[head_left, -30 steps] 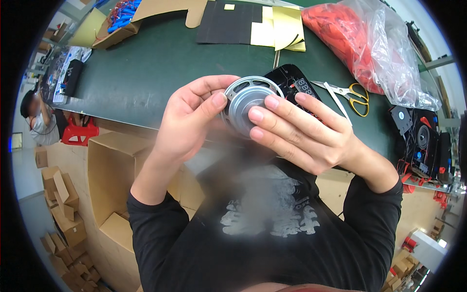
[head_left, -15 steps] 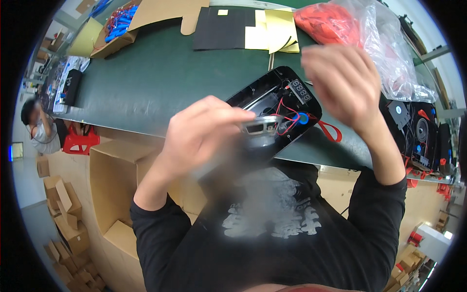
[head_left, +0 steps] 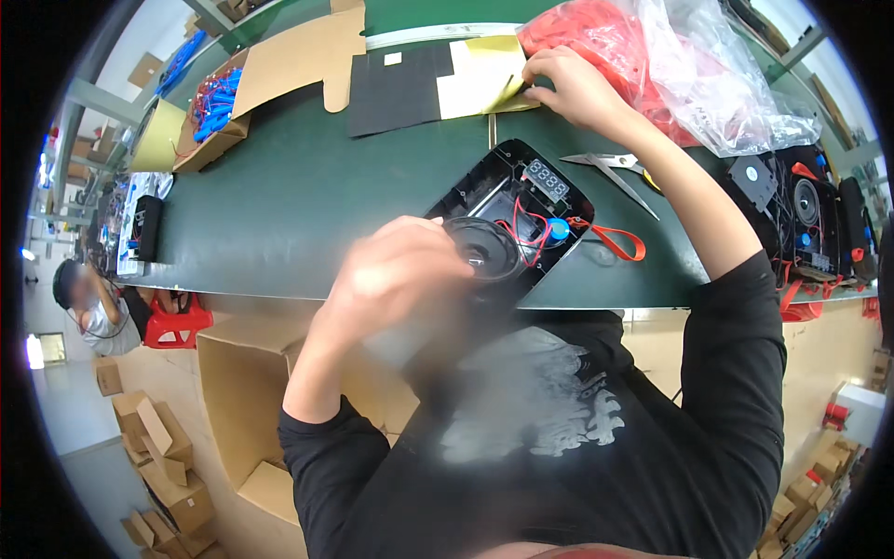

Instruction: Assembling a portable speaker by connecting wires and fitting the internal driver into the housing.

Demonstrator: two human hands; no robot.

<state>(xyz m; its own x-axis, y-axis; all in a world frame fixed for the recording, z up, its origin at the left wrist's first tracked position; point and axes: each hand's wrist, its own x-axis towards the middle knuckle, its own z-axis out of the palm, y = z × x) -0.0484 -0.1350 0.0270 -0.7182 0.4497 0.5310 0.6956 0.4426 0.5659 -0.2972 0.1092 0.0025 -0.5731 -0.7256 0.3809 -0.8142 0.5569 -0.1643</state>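
My left hand (head_left: pixel 396 275), blurred by motion, grips the rim of a round black speaker (head_left: pixel 489 244). The speaker hangs over the near left part of an open black casing (head_left: pixel 507 160). Inside the casing are a digit display (head_left: pixel 546 181), red wires (head_left: pixel 507 228) and a blue round part (head_left: pixel 559 229). A red strap (head_left: pixel 626 244) sticks out of its right side. Farther off, my right hand (head_left: pixel 582 88) has its fingertips closed on the right edge of a yellow backing sheet (head_left: pixel 466 88), which adjoins black sheet material (head_left: pixel 393 98). What lies between the fingertips is hardly visible.
Open scissors (head_left: pixel 615 170) lie right of the casing. Behind them is a clear bag (head_left: pixel 712 93) beside red items (head_left: pixel 596 42). More speaker casings (head_left: pixel 808 210) stand at far right. A carton of blue parts (head_left: pixel 216 102) sits far left. Someone (head_left: pixel 98 307) sits beyond the left table end.
My right hand has moved from above the casing to the yellow sheet, uncovering the scissors. The speaker has tipped from edge-on to flatter, still in my left hand. The view has shifted.
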